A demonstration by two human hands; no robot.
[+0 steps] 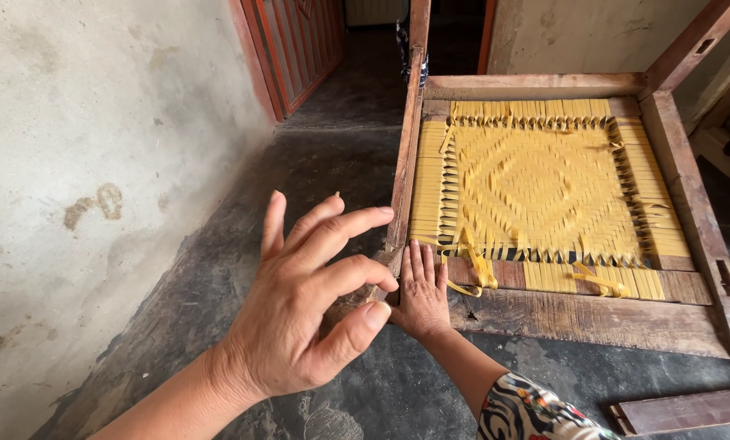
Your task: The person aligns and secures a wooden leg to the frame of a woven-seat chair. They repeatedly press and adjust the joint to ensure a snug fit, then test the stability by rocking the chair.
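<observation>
My left hand [304, 314] is raised in the foreground, its fingers spread and slightly curled, just left of the near-left corner of a wooden seat frame [576, 314]. I see nothing gripped in it. My right hand [422, 295] lies flat, palm down, on that corner of the frame, fingertips pointing at the woven panel. The frame lies on the floor and holds a yellow strip weave [540, 187] with a diamond pattern. Loose yellow strip ends [479, 273] hang out beside my right hand. A patterned sleeve [532, 414] covers my right forearm.
A rough plaster wall [80, 163] runs along the left. A red slatted door [295, 45] stands at the back by a dark doorway. The floor [316, 171] is dark and bare. A loose wooden bar [686, 410] lies at the lower right. More timber stands at the far right.
</observation>
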